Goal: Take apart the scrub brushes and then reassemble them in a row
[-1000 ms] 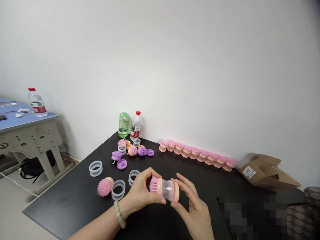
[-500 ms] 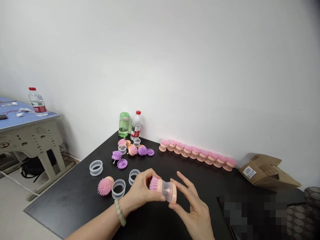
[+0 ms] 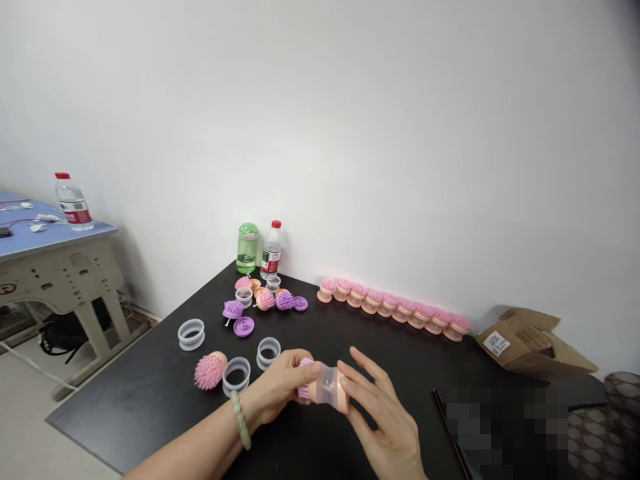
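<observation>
1. Item: a brush assembly (image 3: 326,385) with pink bristles, a clear cylindrical body and a peach end cap (image 3: 343,398), held roughly level over the black tabletop (image 3: 125,420), near its front edge. We took 12 o'clock as toward the wall.
2. Left hand (image 3: 275,387): closed around the bristle end, with a pale green beaded bracelet (image 3: 241,420) on the wrist.
3. Right hand (image 3: 383,417): fingers (image 3: 370,380) spread, reaching the end cap. We could not tell whether it gripped.
4. Handling note: we judged the closed left hand a steady anchor. Light right fingertips, square to the cap, suited this hold.
5. At 9 o'clock: a loose pink-bristled brush head (image 3: 209,371) beside a clear plastic ring (image 3: 236,377).
6. At 10 o'clock: two more clear rings (image 3: 269,353).
7. At 11 o'clock: purple brush heads (image 3: 285,301), a purple disc (image 3: 243,327), a green bottle (image 3: 247,248) and a water bottle (image 3: 271,252).
8. At 1 o'clock: a row of pink brush heads (image 3: 395,307) along the wall.
9. At 3 o'clock: a torn cardboard carton (image 3: 530,343).
</observation>
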`<state>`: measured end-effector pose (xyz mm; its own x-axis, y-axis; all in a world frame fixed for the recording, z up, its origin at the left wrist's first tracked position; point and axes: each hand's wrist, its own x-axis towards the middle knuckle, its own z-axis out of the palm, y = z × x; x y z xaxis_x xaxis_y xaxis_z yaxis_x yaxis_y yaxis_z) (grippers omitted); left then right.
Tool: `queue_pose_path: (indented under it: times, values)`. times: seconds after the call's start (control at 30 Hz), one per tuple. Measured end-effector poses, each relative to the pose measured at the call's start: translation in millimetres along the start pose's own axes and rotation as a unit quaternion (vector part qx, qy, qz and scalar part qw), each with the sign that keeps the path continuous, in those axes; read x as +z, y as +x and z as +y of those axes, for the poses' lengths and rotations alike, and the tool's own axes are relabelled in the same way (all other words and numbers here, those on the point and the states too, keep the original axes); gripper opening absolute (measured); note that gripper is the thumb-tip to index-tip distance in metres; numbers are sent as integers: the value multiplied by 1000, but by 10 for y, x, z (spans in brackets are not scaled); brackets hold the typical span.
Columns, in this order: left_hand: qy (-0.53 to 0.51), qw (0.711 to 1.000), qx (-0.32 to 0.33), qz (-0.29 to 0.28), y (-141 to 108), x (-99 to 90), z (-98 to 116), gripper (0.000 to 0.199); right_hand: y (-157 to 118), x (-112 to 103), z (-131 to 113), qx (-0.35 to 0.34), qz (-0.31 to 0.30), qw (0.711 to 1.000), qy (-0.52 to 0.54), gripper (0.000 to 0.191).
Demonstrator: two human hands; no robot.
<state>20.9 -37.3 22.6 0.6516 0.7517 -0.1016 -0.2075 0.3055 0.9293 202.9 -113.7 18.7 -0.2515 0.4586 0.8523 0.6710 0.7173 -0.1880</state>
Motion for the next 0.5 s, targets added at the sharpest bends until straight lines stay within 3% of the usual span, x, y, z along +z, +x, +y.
queue_pose_path:
  times: [0.07,0.17,0.3,0.5]
  values:
    - [-4,1000,-19,-5,2,-1,-9,64,11,-2,-4,-8,-6,1000,8,44]
    - [3,1000,12,-1,-7,0,5,59,10,-1,-6,24,-4,1000,0,29]
    - [3,997,77,-26,-23,-4,34,49,-12,21,-15,96,15,995,-25,42]
    - [-9,994,102,-37,-6,-42,7,50,-43,48,-18,97,14,995,-36,36]
